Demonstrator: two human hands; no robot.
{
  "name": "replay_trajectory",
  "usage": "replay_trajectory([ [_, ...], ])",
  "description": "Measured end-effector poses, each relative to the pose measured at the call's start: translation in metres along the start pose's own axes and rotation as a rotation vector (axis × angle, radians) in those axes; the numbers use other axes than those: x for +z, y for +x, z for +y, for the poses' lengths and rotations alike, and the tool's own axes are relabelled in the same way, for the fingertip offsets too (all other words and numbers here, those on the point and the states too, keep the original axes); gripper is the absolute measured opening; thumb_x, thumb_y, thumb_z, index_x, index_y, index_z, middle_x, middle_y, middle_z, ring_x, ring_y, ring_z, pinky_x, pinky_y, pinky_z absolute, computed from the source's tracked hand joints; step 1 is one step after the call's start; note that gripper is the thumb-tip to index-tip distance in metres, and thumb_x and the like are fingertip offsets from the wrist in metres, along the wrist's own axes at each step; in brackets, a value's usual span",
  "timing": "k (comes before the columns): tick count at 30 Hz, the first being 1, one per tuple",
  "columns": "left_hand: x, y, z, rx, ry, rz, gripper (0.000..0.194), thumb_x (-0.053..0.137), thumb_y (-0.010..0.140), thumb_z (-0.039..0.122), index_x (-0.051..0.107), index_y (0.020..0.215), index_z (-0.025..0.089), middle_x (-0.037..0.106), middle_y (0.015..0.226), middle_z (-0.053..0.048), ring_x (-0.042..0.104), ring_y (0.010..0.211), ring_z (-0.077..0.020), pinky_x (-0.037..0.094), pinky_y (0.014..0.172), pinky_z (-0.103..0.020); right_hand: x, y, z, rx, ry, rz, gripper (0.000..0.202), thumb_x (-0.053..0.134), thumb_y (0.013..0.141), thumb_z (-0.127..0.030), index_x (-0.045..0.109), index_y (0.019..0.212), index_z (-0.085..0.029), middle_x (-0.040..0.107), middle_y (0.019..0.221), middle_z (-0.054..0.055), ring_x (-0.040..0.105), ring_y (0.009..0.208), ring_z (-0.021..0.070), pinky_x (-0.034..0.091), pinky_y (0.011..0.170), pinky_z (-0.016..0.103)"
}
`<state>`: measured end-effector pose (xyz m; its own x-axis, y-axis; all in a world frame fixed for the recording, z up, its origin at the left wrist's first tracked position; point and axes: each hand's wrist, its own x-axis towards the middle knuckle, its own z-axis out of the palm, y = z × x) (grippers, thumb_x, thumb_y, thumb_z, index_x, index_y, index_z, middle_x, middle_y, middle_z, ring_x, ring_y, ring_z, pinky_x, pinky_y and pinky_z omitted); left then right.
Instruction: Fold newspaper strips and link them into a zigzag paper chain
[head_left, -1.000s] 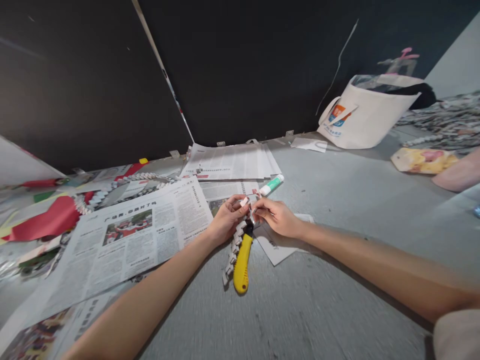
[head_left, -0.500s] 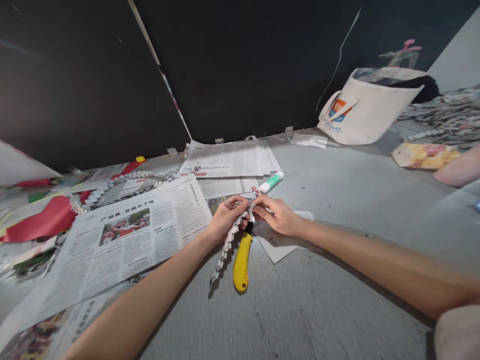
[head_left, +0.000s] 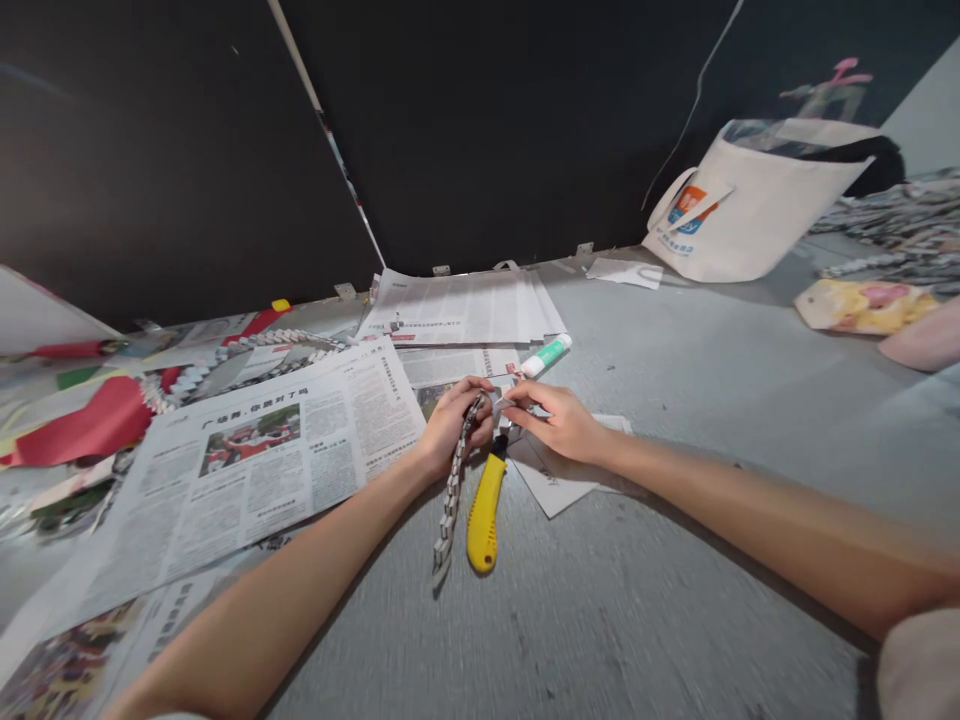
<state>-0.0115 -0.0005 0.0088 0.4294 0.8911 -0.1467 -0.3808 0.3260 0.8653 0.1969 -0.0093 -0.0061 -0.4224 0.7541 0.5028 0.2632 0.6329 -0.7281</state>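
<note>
Gripping paper chain [head_left: 450, 500] — left hand [head_left: 453, 422], pinching paper scrap [head_left: 503, 403] — right hand [head_left: 561, 422], yellow cutter [head_left: 485, 515] beside, green-white tube [head_left: 550, 353] beyond

Bare forearms [head_left: 697, 490], bare hands [head_left: 566, 425], seemingly pale sleeve [head_left: 922, 660]

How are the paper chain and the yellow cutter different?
The chain is whitish-grey, but the cutter is mostly bright yellow. The chain is a row of many little folded pieces, while the cutter looks thick and solid. The left hand holds the chain; the cutter lies on the grey surface. Both are long and narrow.
</note>
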Motion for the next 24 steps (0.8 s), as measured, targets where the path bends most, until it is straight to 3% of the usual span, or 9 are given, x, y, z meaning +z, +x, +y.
replay_trajectory([
  [5,0.0027,-0.0014,0.0047,-0.003,-0.043,0.015,0.010,0.063,0.088,0.023,0.056,0.094,0.024,0.036,0.054,0.011,0.026,0.033,-0.0066,0.020,0.037,-0.017,-0.0003,0.0003,-0.0006,0.009,0.000,-0.008,0.018,0.063,0.108,-0.039,0.070,0.109,-0.022,0.074,0.092,0.003,0.064,0.080,0.0174,0.049,0.073,0.030],
  [7,0.0011,-0.0022,0.0060,-0.011,-0.099,0.007,0.008,0.061,0.089,0.028,0.055,0.088,0.022,0.034,0.055,0.010,0.026,0.034,-0.0069,0.022,0.037,-0.018,-0.0003,0.0002,-0.0007,0.014,-0.004,-0.009,0.019,0.062,0.108,-0.039,0.070,0.109,-0.022,0.074,0.092,0.003,0.065,0.079,0.0175,0.049,0.072,0.030],
  [10,-0.0014,-0.0044,0.0069,-0.039,-0.163,-0.054,0.037,0.054,0.094,0.041,0.043,0.064,0.021,0.033,0.053,0.006,0.026,0.036,-0.0068,0.024,0.039,-0.020,-0.0006,0.0006,-0.0012,0.015,0.002,-0.012,0.020,0.061,0.108,-0.039,0.070,0.109,-0.021,0.073,0.090,0.003,0.064,0.078,0.0172,0.048,0.071,0.030],
  [13,-0.0009,-0.0062,0.0061,-0.016,-0.192,-0.089,0.047,0.049,0.093,0.042,0.030,0.055,0.022,0.030,0.053,0.004,0.029,0.037,-0.0077,0.026,0.040,-0.021,-0.0013,0.0011,-0.0020,0.016,0.004,-0.013,0.020,0.061,0.108,-0.039,0.070,0.108,-0.021,0.073,0.088,0.003,0.063,0.075,0.0170,0.049,0.070,0.030],
  [20,0.0014,-0.0042,0.0013,0.019,-0.097,-0.094,0.019,0.055,0.084,0.032,0.046,0.071,0.021,0.049,0.066,-0.002,0.055,0.053,-0.0173,0.037,0.043,-0.024,-0.0028,0.0011,-0.0030,0.011,-0.010,-0.012,0.019,0.061,0.108,-0.038,0.070,0.107,-0.021,0.075,0.096,0.005,0.066,0.083,0.0193,0.052,0.079,0.033],
  [24,0.0020,-0.0051,0.0012,-0.007,-0.220,-0.014,0.011,0.060,0.076,0.023,0.050,0.080,0.020,0.058,0.080,-0.004,0.063,0.066,-0.0186,0.054,0.060,-0.029,-0.0027,0.0014,-0.0035,0.000,-0.007,-0.015,0.019,0.061,0.108,-0.037,0.070,0.106,-0.021,0.075,0.096,0.005,0.067,0.085,0.0190,0.052,0.079,0.032],
])
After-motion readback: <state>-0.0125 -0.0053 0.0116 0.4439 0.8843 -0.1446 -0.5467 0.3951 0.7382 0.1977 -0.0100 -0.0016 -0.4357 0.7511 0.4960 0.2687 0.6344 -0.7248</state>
